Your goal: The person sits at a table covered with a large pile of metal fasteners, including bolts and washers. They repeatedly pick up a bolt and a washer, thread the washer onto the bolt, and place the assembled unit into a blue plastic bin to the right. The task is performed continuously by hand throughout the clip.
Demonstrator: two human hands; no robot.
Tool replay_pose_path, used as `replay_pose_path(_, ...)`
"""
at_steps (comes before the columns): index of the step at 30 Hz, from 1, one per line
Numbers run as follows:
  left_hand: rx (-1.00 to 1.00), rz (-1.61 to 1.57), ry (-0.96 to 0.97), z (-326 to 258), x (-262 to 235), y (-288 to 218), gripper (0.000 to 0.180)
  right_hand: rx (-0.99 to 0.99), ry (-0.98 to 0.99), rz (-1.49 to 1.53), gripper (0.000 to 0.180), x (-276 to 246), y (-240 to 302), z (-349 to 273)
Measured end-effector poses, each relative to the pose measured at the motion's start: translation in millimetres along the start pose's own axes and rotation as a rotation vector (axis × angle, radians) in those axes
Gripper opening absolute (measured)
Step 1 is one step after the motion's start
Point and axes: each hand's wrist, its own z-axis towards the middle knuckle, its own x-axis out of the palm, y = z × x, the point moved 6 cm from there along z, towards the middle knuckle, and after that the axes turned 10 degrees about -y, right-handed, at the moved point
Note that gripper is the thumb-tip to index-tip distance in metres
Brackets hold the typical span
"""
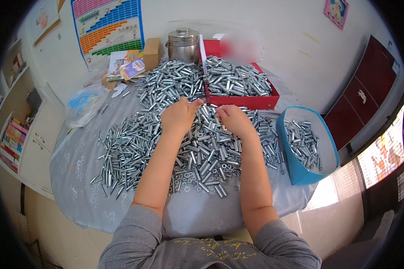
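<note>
Both hands work at the far edge of the sleeve pile [166,134]. Left hand [179,117] is curled, fingertips pinched on a sleeve, I think; the view is too small to be sure. Right hand [234,121] is curled over the pile just beside it; can't tell what it grips. Step looks like pick-and-assemble: washers [191,181] lie nearer the body. Red tray [256,102] sits just beyond the fingertips, blue bin [300,172] right of the right hand. Next move needs a clean single-piece pinch.
</note>
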Motion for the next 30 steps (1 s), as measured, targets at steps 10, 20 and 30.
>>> replay_pose_path(10,-0.113,0.157,0.11,-3,15,5,0.07,0.064,-0.212,-0.045,0.028,-43,22,-9)
replay_pose_path(20,0.037,-0.115,-0.05,-9,-12,-32,0.052,0.373,-0.278,-0.897,0.021,-213,-109,16)
replay_pose_path(30,0.053,-0.183,-0.106,-8,-25,-35,0.051,0.733,-0.138,-0.948,0.04,-193,-238,-35)
